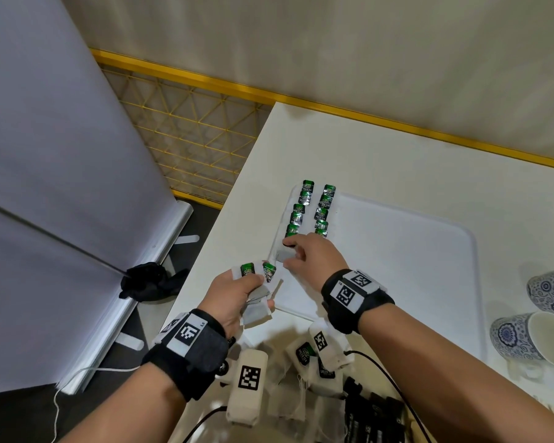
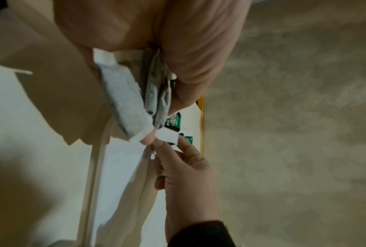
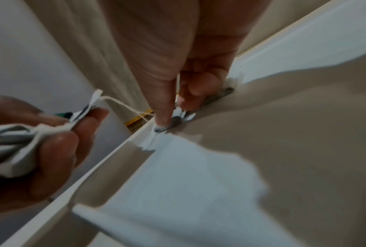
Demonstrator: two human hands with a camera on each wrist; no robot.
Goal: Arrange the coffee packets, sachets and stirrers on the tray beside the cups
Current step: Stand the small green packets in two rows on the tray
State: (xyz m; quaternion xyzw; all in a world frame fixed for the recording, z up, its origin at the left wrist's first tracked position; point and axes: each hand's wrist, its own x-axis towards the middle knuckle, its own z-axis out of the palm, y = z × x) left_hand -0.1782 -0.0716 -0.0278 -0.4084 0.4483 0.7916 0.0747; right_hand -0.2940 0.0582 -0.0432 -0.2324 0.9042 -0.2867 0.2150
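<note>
A white tray (image 1: 403,257) lies on the white table. Two columns of green-tagged tea bags (image 1: 311,209) run along its left edge. My right hand (image 1: 290,255) is at the near end of the left column and pinches a grey tea bag (image 1: 282,255) down against the tray; in the right wrist view the thumb and fingers of the right hand (image 3: 173,112) close on that tea bag (image 3: 177,119). Just left of the tray, my left hand (image 1: 256,286) grips a bunch of tea bags (image 1: 256,310) with green tags sticking up; the bunch (image 2: 124,103) also fills the left wrist view.
Blue-patterned cups (image 1: 525,340) stand right of the tray. More loose tea bags (image 1: 307,353) lie on the table near my wrists, beside black battery gear (image 1: 371,417). The table's left edge is close to my left hand, and a black glove (image 1: 147,282) lies on the floor beyond it.
</note>
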